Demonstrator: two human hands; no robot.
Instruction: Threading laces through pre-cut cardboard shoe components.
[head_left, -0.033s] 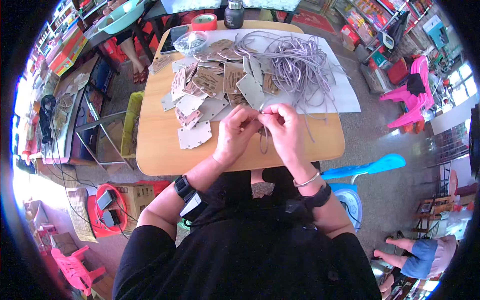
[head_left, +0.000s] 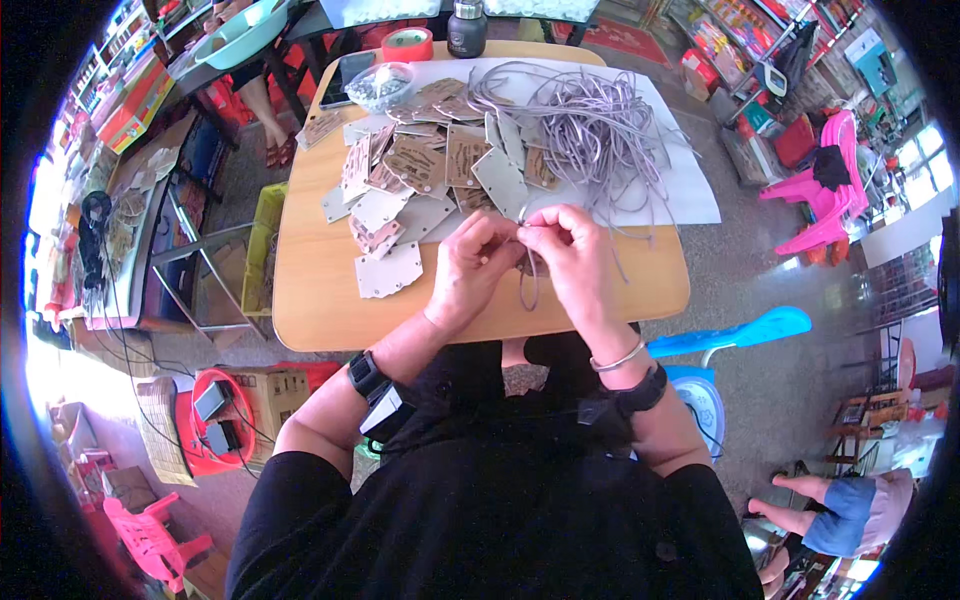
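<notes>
Head view: left hand and right hand meet over the table, each grip pinching a grey cord (it loops below). Apparent step: fingertip cord work; next move calls for steady tension.

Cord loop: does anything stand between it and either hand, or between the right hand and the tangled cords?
Nothing visible does, either way. The cord loop hangs from the right hand, whose fingertips meet those of the left hand; the tangled cords lie beyond.
</notes>
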